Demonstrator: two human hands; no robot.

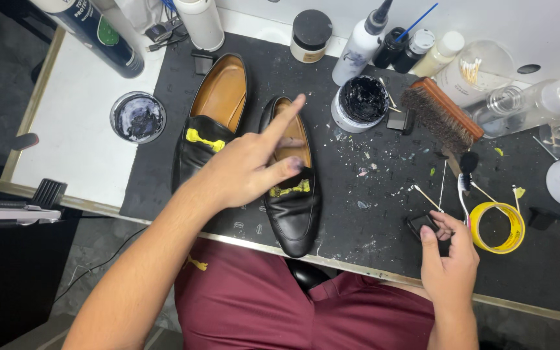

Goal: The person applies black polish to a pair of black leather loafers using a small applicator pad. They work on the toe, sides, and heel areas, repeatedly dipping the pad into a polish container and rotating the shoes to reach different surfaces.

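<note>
- Two black leather loafers with tan linings are seen lying side by side on a dark mat on the worktop, toes toward the person.
- The left hand is stretched over the right-hand loafer, index finger extended above its opening, the other fingers loosely curled; nothing is gripped, and dark polish stains are visible on the fingertips.
- The right hand is held near the worktop's front edge, thumb and fingers closed on a small black object, possibly a sponge or cap.
- An open tub of black polish is placed just behind the shoes, with a wooden bristle brush beside it.
- Yellow masking is seen covering the metal trim on both vamps.
- The left-hand loafer is untouched at this moment.
- Judging by the masked trim and stained fingers, polishing appears to be underway; the masking is not yet removed.
</note>
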